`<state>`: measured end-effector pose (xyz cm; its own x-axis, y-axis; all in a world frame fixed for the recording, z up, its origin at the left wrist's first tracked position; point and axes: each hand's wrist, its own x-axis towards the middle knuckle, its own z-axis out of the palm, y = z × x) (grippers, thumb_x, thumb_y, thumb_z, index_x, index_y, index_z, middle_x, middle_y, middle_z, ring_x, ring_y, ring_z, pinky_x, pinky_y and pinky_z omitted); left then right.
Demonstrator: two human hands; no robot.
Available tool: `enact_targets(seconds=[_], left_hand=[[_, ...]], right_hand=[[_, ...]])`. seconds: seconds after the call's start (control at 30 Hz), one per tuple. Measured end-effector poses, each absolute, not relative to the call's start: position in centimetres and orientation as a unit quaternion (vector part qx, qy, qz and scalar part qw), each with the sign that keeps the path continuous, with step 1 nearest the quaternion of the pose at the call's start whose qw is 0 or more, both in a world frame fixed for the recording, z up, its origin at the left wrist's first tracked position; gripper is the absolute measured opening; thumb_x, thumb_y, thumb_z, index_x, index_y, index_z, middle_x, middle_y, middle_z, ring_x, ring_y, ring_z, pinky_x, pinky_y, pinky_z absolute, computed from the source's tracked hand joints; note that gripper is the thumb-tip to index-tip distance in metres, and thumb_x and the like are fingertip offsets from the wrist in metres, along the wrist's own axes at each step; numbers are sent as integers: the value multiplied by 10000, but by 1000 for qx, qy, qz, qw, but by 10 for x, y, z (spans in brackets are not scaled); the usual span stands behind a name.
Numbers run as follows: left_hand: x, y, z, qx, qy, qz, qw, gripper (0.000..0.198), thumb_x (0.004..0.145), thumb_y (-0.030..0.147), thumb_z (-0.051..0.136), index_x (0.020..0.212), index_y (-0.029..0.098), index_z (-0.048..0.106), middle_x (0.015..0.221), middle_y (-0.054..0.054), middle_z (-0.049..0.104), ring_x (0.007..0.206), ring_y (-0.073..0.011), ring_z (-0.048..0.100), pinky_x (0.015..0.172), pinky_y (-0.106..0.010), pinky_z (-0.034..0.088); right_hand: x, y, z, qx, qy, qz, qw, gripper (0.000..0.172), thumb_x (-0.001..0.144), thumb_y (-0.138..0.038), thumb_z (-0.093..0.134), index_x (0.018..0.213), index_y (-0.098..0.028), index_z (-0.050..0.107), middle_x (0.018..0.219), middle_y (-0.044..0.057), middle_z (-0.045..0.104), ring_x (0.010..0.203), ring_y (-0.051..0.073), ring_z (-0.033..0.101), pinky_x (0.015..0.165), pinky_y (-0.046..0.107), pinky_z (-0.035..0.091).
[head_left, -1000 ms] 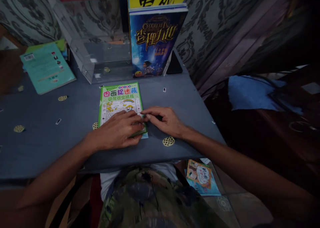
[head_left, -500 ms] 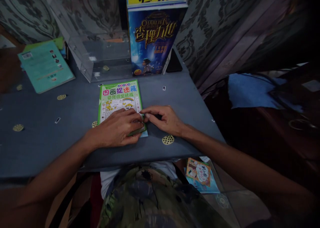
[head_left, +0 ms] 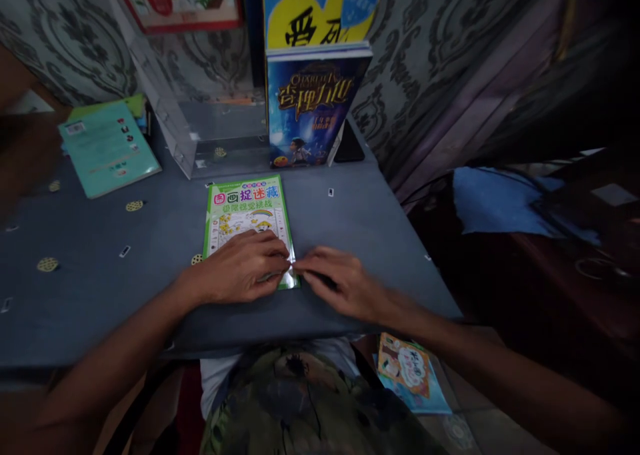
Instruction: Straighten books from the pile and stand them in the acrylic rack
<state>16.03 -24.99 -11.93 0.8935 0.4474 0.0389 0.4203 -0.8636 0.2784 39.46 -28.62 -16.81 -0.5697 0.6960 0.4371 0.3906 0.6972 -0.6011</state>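
Note:
A thin children's book with a green border and colourful Chinese title [head_left: 246, 200] lies face up on the grey tabletop. My left hand [head_left: 245, 265] rests across its lower half, fingers bent together over the cover and their tips by the right edge. Against that edge, close to the left fingertips, my right hand [head_left: 345, 282] has its forefinger and thumb drawn together on the book's margin. A bright glare shows on the cover there. The fingertips hide exactly what part of the edge is pinched.
A clear acrylic stand [head_left: 185, 145] and an upright dark-blue book [head_left: 310, 108] stand at the back. Behind the latter lies a black phone [head_left: 351, 145]. A teal book [head_left: 110, 150] tops a pile at left. Below the table's right front are more books [head_left: 413, 375].
My right hand has slid down along the book's right edge, toward me. My left hand stays on the cover. The whole view has shifted slightly upward.

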Motion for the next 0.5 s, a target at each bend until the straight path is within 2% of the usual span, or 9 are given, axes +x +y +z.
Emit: enact_targets(seconds=[0.17, 0.3, 0.5], left_hand=[[158, -244, -121, 956, 220, 88, 175, 255, 978, 218, 474, 1017, 198, 726, 1106, -69, 722, 1047, -212, 629, 932, -361, 497], [155, -235, -133, 951, 245, 126, 138, 287, 1002, 257, 453, 1095, 192, 717, 1101, -84, 713, 1047, -208, 641, 955, -364, 500], [153, -210, -151, 941, 307, 116, 85, 378, 1020, 379, 460, 1315, 199, 614, 1360, -114, 628, 1261, -266, 565, 1016, -460, 467]], right_hand=[[394, -300, -163, -264, -891, 171, 327, 218, 983, -167, 501, 1094, -165, 689, 889, 94, 719, 868, 191, 660, 766, 309, 585], [391, -301, -163, -240, -897, 146, 341, 175, 978, -141, 515, 1059, -149, 670, 835, 84, 718, 842, 194, 652, 755, 316, 583], [390, -299, -164, -229, -895, 169, 342, 168, 969, -114, 506, 1011, -174, 658, 807, 63, 717, 837, 191, 652, 763, 316, 582]])
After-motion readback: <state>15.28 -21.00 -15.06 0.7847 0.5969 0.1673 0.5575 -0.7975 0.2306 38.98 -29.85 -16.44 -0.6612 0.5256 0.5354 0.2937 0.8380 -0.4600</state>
